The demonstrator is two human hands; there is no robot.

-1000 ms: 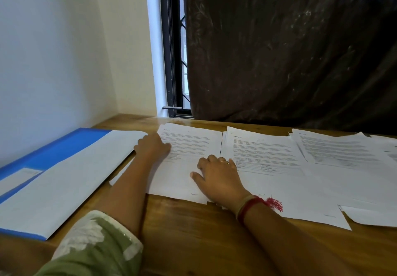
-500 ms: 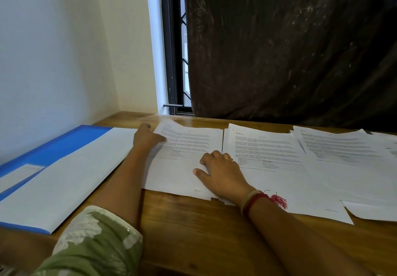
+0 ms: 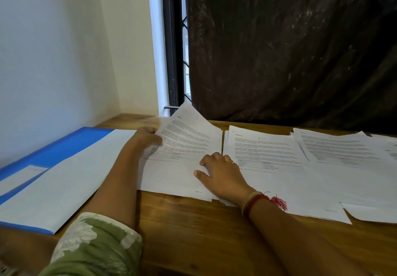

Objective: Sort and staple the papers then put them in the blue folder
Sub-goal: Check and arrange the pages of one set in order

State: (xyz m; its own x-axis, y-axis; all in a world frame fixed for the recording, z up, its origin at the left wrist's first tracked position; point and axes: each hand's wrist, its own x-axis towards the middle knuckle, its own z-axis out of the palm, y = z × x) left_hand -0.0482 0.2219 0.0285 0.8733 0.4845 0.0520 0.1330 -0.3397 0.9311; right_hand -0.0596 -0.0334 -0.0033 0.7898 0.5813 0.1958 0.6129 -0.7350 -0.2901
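Printed paper sheets lie in overlapping stacks across the wooden table (image 3: 193, 232). My left hand (image 3: 146, 139) pinches the top left corner of the leftmost stack (image 3: 182, 147) and lifts its upper sheets, which curl up off the table. My right hand (image 3: 221, 173) rests flat on the same stack's lower right part, fingers spread. A second stack (image 3: 264, 147) lies just to the right, and more sheets (image 3: 343, 147) spread further right. The blue folder (image 3: 71, 144) lies open at the left with white paper (image 3: 64, 181) on it. No stapler is visible.
A white wall rises at the left, close behind the folder. A dark curtain (image 3: 290, 50) hangs behind the table, next to a window frame (image 3: 171, 61). A loose sheet corner (image 3: 371, 212) lies at the front right. Bare wood shows at the front edge.
My left hand has gone from resting on the leftmost stack to gripping its top left corner and raising the upper sheets. My right hand has stayed in place on the stack.
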